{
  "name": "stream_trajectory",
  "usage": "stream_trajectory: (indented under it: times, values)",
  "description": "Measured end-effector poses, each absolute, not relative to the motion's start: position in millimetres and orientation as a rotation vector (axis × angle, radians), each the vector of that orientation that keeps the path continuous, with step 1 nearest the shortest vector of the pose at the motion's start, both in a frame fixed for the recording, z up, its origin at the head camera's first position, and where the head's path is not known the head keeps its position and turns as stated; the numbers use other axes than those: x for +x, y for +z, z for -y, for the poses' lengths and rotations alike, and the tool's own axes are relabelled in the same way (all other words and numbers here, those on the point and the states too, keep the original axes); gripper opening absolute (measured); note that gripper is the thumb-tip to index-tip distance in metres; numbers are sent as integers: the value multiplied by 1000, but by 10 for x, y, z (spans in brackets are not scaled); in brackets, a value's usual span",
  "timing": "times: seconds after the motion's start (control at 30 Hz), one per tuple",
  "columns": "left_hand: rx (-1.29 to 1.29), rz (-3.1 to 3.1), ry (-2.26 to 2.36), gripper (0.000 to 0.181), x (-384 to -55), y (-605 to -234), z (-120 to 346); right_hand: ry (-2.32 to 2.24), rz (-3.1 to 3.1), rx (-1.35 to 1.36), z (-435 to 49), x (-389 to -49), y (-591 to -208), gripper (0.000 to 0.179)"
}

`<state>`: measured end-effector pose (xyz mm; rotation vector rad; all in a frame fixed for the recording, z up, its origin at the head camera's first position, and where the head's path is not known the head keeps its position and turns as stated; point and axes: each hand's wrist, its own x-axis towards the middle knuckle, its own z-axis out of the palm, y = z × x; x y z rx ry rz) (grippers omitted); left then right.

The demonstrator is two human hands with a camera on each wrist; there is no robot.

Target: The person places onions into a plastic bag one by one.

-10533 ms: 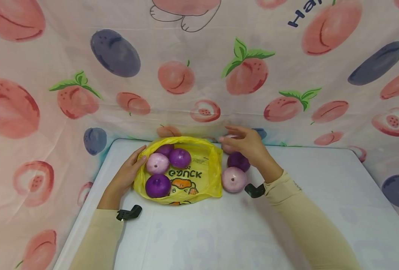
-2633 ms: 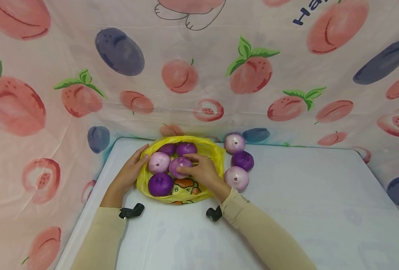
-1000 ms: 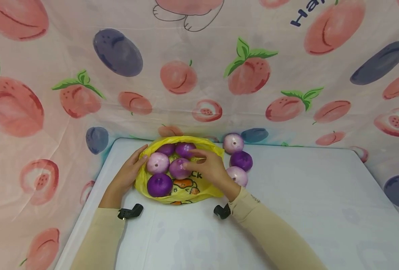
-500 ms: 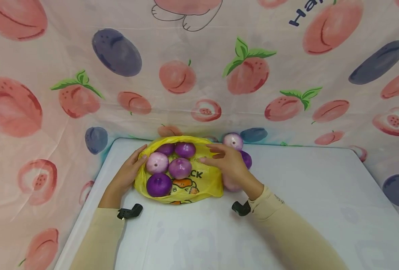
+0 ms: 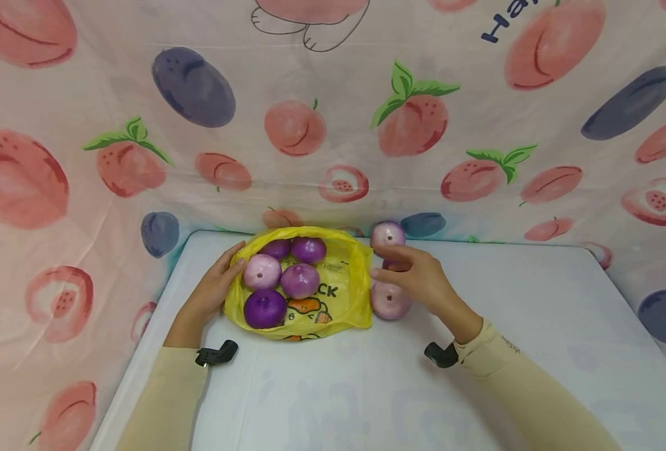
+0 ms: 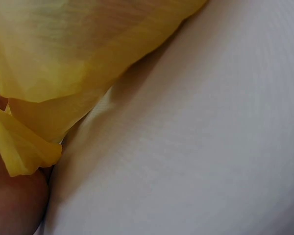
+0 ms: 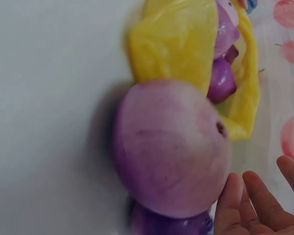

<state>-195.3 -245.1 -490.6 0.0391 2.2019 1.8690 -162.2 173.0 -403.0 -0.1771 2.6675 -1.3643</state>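
Observation:
My left hand [image 5: 208, 294] pinches the left rim of a yellow plastic bag [image 5: 346, 310], thumb inside the edge. The bag lies mouth up with several purple onions inside, among them a dark one [image 5: 265, 309], a pale one [image 5: 262, 272] and a mid-purple one [image 5: 301, 280]. My right hand [image 5: 423, 282], holding nothing, hovers with parted fingers over a row of three onions right of the bag. A pale onion [image 5: 388, 233] is at the back, a dark one [image 5: 396, 265] mostly hidden under the fingers, and another pale one [image 7: 171, 147] in front.
White cloth [image 5: 321, 401] covers the table. Behind it rises a pink fruit-print cloth [image 5: 220, 207], close to the bag and the rear onion. A black camera [image 5: 217, 354] sits on the left wrist and another [image 5: 441, 355] on the right.
My right hand has let go of the mid-purple onion in the bag and moved right, out over the row beside it. The left hand keeps its place on the rim.

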Motion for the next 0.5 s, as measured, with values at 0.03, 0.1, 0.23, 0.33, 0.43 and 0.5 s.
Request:
stream_trajectory:
  times: [0.03,0.1,0.23,0.33,0.43,0.5]
  values:
    - [40,-2202,1869,68,-1955,-4907,2450,-1359,-2669,-163,-1765,-1615,-4041,66]
    - [38,-2206,1864,68,-1955,-4904,2450,-1352,-2672,-153,-1833,-1603,-4066,66]
    - [32,-2217,1850,67,-1954,-4892,2449,-1333,-2693,-136,-1947,-1572,-4095,71]
    - [22,-2226,1838,66,-1950,-4881,2449,-1307,-2711,-127,-2008,-1546,-4108,74]
    - [12,-2231,1830,66,-1947,-4872,2448,-1289,-2715,-123,-2053,-1518,-4125,74]
    - [8,-2230,1830,66,-1945,-4870,2447,-1290,-2707,-121,-2076,-1500,-4142,74]
